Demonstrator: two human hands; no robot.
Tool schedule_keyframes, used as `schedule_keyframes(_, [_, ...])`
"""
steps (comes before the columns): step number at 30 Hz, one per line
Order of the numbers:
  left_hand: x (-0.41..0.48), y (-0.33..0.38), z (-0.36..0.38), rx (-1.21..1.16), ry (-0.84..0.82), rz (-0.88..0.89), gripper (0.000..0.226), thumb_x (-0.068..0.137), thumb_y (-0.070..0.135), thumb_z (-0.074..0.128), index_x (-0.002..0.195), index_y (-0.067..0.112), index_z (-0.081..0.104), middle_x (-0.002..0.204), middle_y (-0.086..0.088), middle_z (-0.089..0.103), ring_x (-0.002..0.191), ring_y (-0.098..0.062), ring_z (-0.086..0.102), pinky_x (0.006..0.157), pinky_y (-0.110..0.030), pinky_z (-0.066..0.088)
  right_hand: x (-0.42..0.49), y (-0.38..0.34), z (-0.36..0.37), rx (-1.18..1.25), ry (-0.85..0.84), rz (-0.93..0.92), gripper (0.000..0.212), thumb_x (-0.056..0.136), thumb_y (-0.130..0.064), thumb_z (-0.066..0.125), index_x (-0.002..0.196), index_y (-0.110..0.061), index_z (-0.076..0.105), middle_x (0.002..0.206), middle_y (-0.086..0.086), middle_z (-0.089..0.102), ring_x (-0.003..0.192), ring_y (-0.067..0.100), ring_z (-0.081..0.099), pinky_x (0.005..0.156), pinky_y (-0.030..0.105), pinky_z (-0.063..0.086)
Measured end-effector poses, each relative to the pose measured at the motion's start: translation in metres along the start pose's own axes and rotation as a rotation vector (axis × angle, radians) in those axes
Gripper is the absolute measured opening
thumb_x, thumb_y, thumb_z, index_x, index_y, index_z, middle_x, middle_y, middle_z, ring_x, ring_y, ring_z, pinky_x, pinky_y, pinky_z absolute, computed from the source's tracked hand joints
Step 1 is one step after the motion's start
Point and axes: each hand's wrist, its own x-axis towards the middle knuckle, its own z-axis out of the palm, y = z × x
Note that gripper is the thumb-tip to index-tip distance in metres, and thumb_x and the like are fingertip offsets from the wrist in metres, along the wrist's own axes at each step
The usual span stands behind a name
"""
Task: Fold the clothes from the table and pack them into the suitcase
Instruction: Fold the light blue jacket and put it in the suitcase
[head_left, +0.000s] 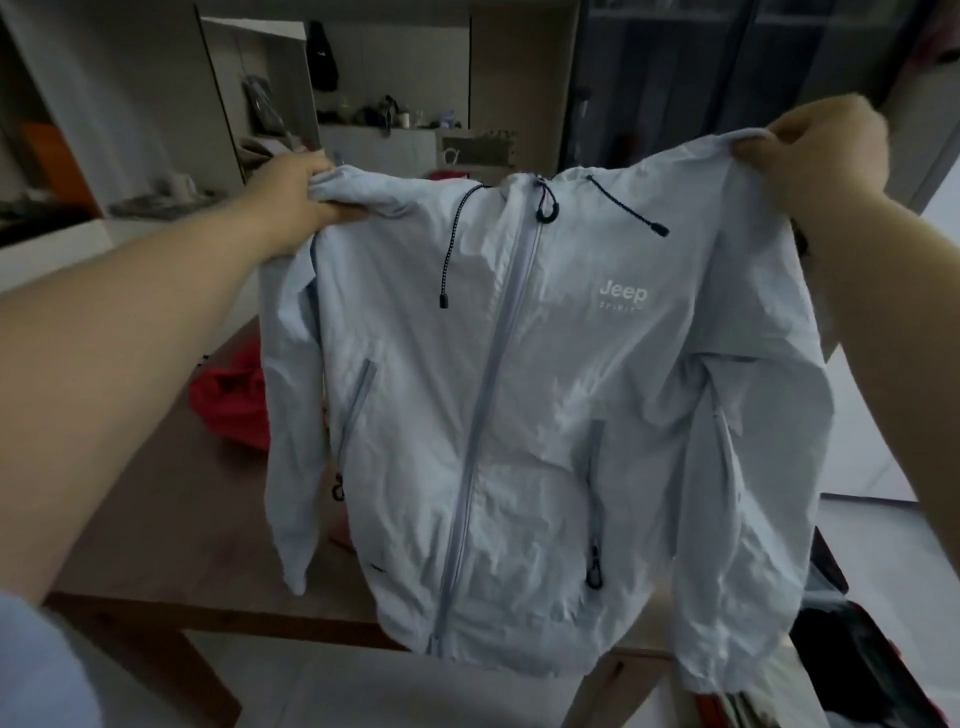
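Two hands' fingers (332, 210) pinching one pale jacket (519, 395), one red garment (228, 400), one table (171, 519)

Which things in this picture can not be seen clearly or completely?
- Suitcase, head view: only a dark corner shows; the frame edge and the jacket cut it off.
- Red cloth on the table: mostly hidden behind the jacket, its kind unclear.
- Small print under the "Jeep" logo: too blurred to read.
- Shelf items far behind: too small and dim to identify.
- Fingers of the left hand and right hand: partly wrapped in the jacket's shoulders.
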Motion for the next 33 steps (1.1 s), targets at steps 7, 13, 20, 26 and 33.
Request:
schedule_keyframes(7, [0.057,-0.079,0.046,0.103,-0.129,-0.023,0.017,0.085,0.014,0.067,0.094,0.001,0.062,0.092,-0.014,0.060,0.090,-0.025,0.054,0.075,-0.032,0.038,0.032,-0.005,0.101,-0.232,-0.359,0.164,0.031,0.083,-0.034,0.067,0.082,-0.003,0.069,0.066,0.005,0.070,0.068,0.016,0.067,0.070,0.033,0.053])
schedule_keyframes(13, [0.102,-0.157,0.086,0.164,-0.234,-0.077,0.017,0.089,0.017,0.061,0.080,0.006,0.051,0.074,-0.008,0.048,0.078,-0.026,0.047,0.066,-0.031,0.030,0.033,0.003,0.202,0.198,-0.215,0.355,0.017,0.088,-0.015,0.057,0.092,-0.005,0.070,0.088,0.013,0.071,0.082,0.027,0.068,0.082,0.039,0.056])
schedule_keyframes(20, [0.138,-0.220,0.156,0.225,-0.322,-0.115,0.031,0.095,0.028,0.050,0.116,0.005,0.048,0.114,-0.020,0.055,0.100,-0.036,0.052,0.087,-0.043,0.043,-0.001,-0.005,0.300,0.239,-0.504,0.368,0.054,0.090,-0.019,0.057,0.139,-0.015,0.034,0.119,0.005,0.047,0.102,0.024,0.053,0.086,0.039,0.047])
schedule_keyframes(26, [0.094,-0.240,0.222,0.497,-0.590,-0.045,0.073,0.094,0.045,0.047,0.150,0.032,0.001,0.155,-0.006,0.011,0.142,-0.028,0.011,0.115,-0.047,-0.003,-0.078,0.022,0.339,-0.053,-0.856,0.237,0.081,0.089,-0.021,0.064,0.151,-0.024,0.011,0.154,0.005,0.025,0.134,0.026,0.038,0.106,0.035,0.036])
schedule_keyframes(33, [0.084,-0.237,0.259,0.361,-0.698,-0.037,0.069,0.097,0.042,0.042,0.149,0.035,-0.003,0.156,0.000,0.011,0.144,-0.020,0.005,0.115,-0.050,-0.005,-0.099,0.014,0.363,-0.161,-1.014,0.001,0.063,0.093,-0.028,0.058,0.148,-0.025,0.026,0.159,0.002,0.010,0.142,0.023,0.023,0.111,0.033,0.024])
